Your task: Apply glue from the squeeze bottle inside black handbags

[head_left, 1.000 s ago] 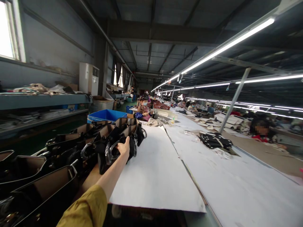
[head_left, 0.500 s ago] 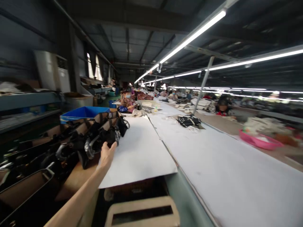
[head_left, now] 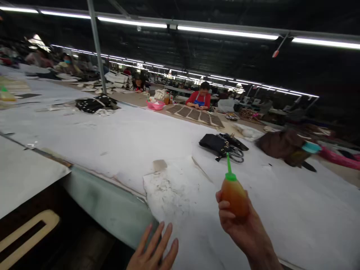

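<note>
My right hand [head_left: 242,227] is wrapped round a small amber squeeze bottle [head_left: 234,192] with a green nozzle pointing up, held above the white paper-covered table [head_left: 118,138]. My left hand [head_left: 153,251] is at the bottom edge, fingers spread and empty, over the table's near edge. Beyond the bottle lies a black bag [head_left: 215,142] with metal rings, flat on the table.
A brown bag [head_left: 279,144] lies at the right. A dark spotted bundle [head_left: 94,104] sits at the far left. A pink basin [head_left: 155,105] and brown cut panels [head_left: 194,113] lie before a person in red [head_left: 200,99]. A metal post [head_left: 97,47] rises at the left.
The view has swung right, away from the row of black bags. My left hand has left the bags and come back near me. My right hand with the bottle has come into view.
</note>
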{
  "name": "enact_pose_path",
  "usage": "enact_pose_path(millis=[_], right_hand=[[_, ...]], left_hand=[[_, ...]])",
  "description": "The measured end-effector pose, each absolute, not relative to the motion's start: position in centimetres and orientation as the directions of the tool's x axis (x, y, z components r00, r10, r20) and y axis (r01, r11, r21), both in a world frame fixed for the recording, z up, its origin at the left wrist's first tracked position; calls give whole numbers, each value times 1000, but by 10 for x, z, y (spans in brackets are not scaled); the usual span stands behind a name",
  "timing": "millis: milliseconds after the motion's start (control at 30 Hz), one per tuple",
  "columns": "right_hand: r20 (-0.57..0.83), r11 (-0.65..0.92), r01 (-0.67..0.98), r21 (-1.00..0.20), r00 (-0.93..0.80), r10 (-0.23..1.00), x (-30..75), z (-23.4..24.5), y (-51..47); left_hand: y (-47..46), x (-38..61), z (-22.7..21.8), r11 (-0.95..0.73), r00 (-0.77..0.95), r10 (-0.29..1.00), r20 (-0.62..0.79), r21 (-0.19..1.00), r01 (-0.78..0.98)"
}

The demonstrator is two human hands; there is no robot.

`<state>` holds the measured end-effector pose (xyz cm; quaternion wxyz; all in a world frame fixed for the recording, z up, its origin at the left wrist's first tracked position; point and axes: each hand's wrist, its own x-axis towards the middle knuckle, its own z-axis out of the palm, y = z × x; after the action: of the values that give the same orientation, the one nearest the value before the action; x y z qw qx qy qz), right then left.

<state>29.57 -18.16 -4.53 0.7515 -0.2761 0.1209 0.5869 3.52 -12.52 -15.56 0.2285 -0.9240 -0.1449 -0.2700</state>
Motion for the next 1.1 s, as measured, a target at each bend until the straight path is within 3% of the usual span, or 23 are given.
enact_pose_path(millis=[200,300,367,500,567,867,933,1100], right_hand=[[-472,332,-894,-302,443,762,351,-65,-245],[-479,387,-876,-287,482,734,368,-80,-263],[-474,406,-870,-278,492,730,374,-88,-269],[-443,390,-886,-251,463,767,381,-96,-269],[-443,375,-898,-232,440,781,384,-98,-266],[-431,359,-909,-210,415,801,372,-92,-243],[-434,344,-915,-210,403,806,366,-89,-234],[-472,295,-935,-196,354,807,356,-86,-214]], left_hand=[[-120,76,-174,-855,883,-19,469,-465,229],[-117,86,-184,-843,898,-7,440,-486,231],[-115,97,-187,-851,885,80,458,-432,300],[-106,115,-191,-878,813,332,479,-158,452],[-97,113,-193,-896,802,347,487,-79,436],[-62,65,-216,-913,801,172,573,-212,347],[-67,73,-212,-884,783,235,577,-208,418],[-93,147,-179,-766,792,518,324,-236,598]])
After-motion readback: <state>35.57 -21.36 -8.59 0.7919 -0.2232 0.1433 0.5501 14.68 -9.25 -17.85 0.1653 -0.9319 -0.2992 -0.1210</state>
